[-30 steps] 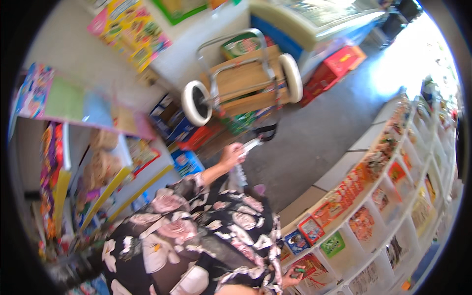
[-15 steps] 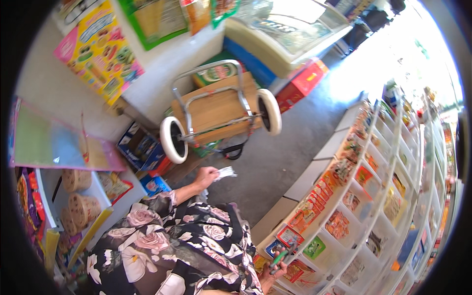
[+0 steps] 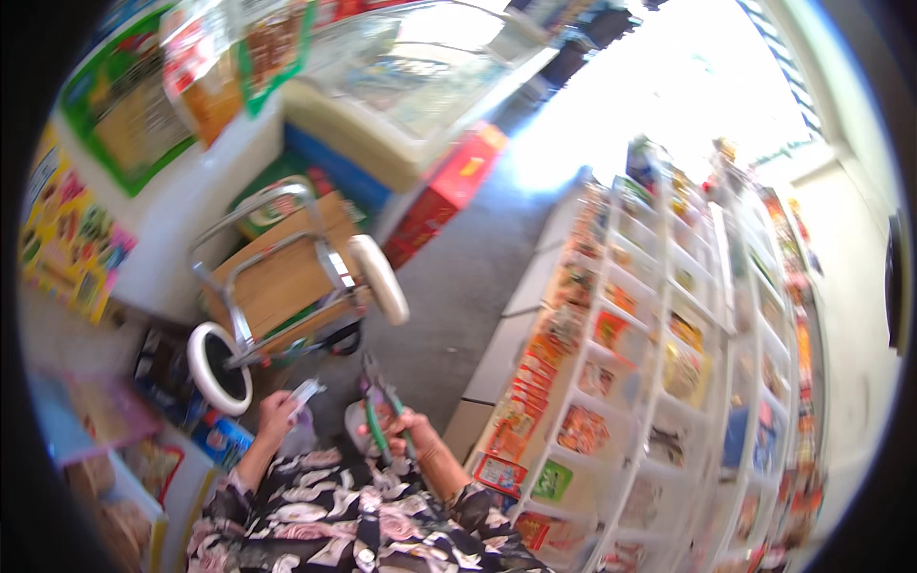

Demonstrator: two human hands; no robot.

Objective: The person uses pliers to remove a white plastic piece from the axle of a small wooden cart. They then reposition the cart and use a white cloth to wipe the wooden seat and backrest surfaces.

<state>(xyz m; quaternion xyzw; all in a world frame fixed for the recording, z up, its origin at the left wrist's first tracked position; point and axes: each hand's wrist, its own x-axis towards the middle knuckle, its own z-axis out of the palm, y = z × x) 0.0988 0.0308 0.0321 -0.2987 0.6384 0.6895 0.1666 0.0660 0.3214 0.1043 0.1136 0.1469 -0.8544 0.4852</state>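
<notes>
Left hand pinches a small white piece, which sticks out past the fingertips, up and to the right; blurry, can't tell what it is. Right hand grips green-handled pliers, metal nose pointing up and away from the body, handles spread apart. Pliers sit at the right hand's left side, to the right of the white piece, near it but not touching. Both hands are in front of the lap, over a dark floral garment, a gap between them.

Wheeled cart just beyond the hands, ahead and slightly left: wooden board, metal tube frame, near wheel close to the left hand, other wheel farther off, ahead of the pliers. Black strap hangs off the cart close to the pliers' nose. Grey floor shows beyond the right hand. Clear bins of packets line the right side, apart from the right hand. Blue package near left wrist. Red box stands beyond the cart.
</notes>
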